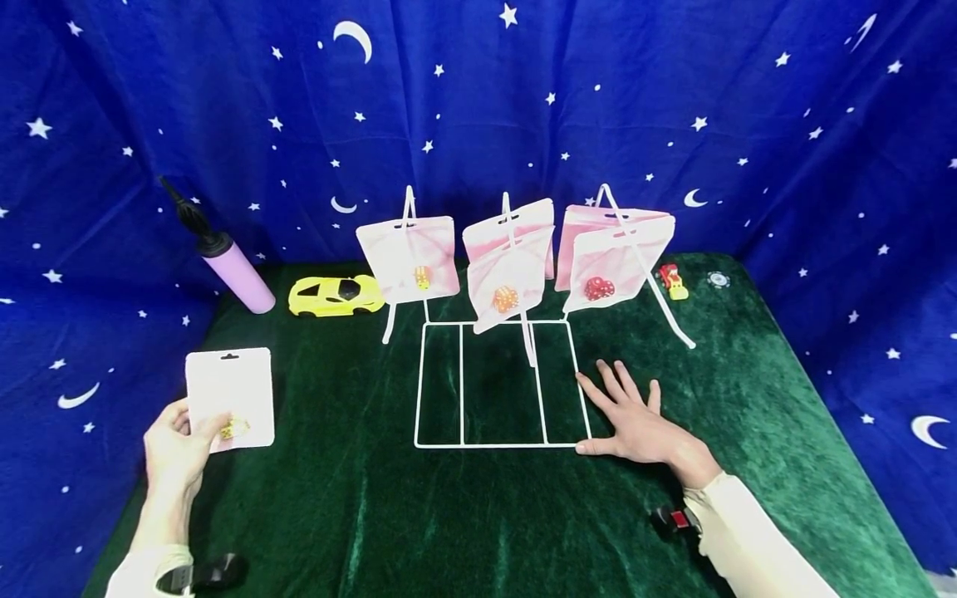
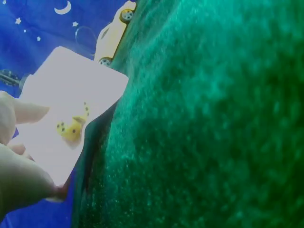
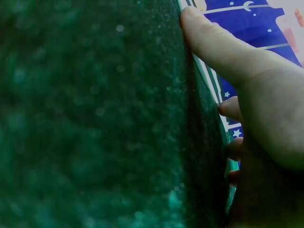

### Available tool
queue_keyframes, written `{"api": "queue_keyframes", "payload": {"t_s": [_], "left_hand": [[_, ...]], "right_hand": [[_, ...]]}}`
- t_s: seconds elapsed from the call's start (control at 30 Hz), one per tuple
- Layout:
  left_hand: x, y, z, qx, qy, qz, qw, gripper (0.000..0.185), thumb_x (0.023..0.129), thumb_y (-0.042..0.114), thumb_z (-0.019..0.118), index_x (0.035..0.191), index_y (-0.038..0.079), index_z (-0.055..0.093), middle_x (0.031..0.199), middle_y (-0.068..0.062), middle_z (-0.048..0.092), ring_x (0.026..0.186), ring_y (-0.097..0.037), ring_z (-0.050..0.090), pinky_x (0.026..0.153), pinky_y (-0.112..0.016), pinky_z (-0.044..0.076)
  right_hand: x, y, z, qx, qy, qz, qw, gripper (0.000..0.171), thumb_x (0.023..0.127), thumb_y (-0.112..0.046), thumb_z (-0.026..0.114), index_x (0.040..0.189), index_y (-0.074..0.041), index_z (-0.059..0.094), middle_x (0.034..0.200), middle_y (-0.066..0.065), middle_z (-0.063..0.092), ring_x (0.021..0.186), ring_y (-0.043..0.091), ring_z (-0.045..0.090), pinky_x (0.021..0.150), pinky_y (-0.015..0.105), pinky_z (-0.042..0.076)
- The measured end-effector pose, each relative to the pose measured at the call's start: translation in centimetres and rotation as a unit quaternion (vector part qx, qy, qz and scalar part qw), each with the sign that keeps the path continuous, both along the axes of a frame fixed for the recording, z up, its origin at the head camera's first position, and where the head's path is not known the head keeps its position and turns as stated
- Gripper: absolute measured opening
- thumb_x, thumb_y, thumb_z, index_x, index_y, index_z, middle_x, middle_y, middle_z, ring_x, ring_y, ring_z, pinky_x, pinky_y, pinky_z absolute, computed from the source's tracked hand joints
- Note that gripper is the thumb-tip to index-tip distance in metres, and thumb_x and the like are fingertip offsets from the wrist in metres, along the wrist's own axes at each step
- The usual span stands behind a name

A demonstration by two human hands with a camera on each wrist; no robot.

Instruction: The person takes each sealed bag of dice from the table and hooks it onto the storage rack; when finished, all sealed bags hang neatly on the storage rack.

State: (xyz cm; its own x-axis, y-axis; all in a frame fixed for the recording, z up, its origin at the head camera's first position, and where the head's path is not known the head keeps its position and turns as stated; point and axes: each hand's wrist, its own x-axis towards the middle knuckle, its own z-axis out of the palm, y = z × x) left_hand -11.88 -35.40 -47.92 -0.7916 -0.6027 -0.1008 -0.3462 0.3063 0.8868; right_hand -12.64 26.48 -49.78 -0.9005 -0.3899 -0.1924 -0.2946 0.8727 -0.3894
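My left hand (image 1: 176, 448) pinches a flat white pouch (image 1: 230, 378) by its lower left, thumb on the front. Yellow dice (image 2: 72, 129) show through its lower part, and a hang slot is cut near its top. At the front right corner of a white wire display rack (image 1: 493, 446), my right hand (image 1: 635, 425) is spread flat, with thumb and index fingertip right at the wire. Pink pouches hang on the rack's three prongs: one with yellow dice (image 1: 422, 276) at left, overlapping ones with orange dice (image 1: 505, 298) in the middle and red dice (image 1: 599, 288) at right.
A yellow toy car (image 1: 336, 296) stands behind the left hand, beside a pink hand pump (image 1: 241, 277) with a black nozzle. Right of the rack lie a small red and yellow toy (image 1: 673, 282) and a round chip (image 1: 718, 280). Green cloth (image 1: 329, 498) covers the table; a blue starry curtain (image 1: 478, 108) hangs behind.
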Motion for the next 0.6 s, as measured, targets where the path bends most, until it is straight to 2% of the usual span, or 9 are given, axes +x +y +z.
{"api": "queue_keyframes", "payload": {"t_s": [0.07,0.2,0.3,0.47,0.6], "left_hand": [[0.0,0.2,0.1,0.02,0.024,0.008,0.9995,0.025,0.08,0.002,0.075,0.098,0.016,0.065,0.074,0.027,0.057,0.073,0.008,0.054,0.063,-0.005,0.043],[0.2,0.8,0.3,0.045,0.064,0.011,0.9969,0.02,0.084,0.0,0.069,0.086,0.02,0.068,0.072,0.026,0.06,0.076,0.006,0.055,0.067,-0.005,0.042],[0.5,1.3,0.5,0.056,0.083,0.005,0.995,0.017,0.086,0.0,0.067,0.084,0.017,0.069,0.072,0.024,0.062,0.077,0.006,0.056,0.07,-0.005,0.041],[0.9,2.5,1.3,0.098,0.131,-0.017,0.9864,0.017,0.085,-0.008,0.064,0.083,0.009,0.068,0.073,0.016,0.066,0.071,0.003,0.059,0.066,-0.006,0.045],[1.1,3.6,2.0,0.118,0.162,-0.035,0.9791,0.02,0.085,-0.011,0.063,0.083,0.009,0.067,0.074,0.012,0.067,0.069,0.001,0.06,0.064,-0.008,0.047]], "right_hand": [[0.0,0.0,0.0,0.0,-0.002,0.0,1.0,0.106,0.075,-0.073,0.064,0.157,-0.026,0.017,0.163,0.021,0.003,0.147,0.047,-0.004,0.099,0.081,-0.002],[-0.1,0.1,-0.1,0.001,-0.002,0.0,1.0,0.106,0.075,-0.074,0.063,0.157,-0.027,0.017,0.163,0.021,0.003,0.147,0.047,-0.004,0.098,0.081,-0.002],[-0.1,0.1,-0.2,0.003,-0.002,0.0,1.0,0.106,0.074,-0.075,0.063,0.157,-0.027,0.016,0.162,0.021,0.003,0.147,0.047,-0.004,0.098,0.082,-0.001],[-0.1,0.1,-0.3,0.005,0.002,0.002,1.0,0.106,0.074,-0.075,0.063,0.157,-0.027,0.017,0.162,0.021,0.004,0.147,0.047,-0.003,0.098,0.082,-0.001],[-0.1,0.1,-0.2,0.002,0.0,0.001,1.0,0.106,0.075,-0.074,0.063,0.157,-0.026,0.017,0.162,0.021,0.003,0.147,0.047,-0.004,0.098,0.082,-0.001]]}}
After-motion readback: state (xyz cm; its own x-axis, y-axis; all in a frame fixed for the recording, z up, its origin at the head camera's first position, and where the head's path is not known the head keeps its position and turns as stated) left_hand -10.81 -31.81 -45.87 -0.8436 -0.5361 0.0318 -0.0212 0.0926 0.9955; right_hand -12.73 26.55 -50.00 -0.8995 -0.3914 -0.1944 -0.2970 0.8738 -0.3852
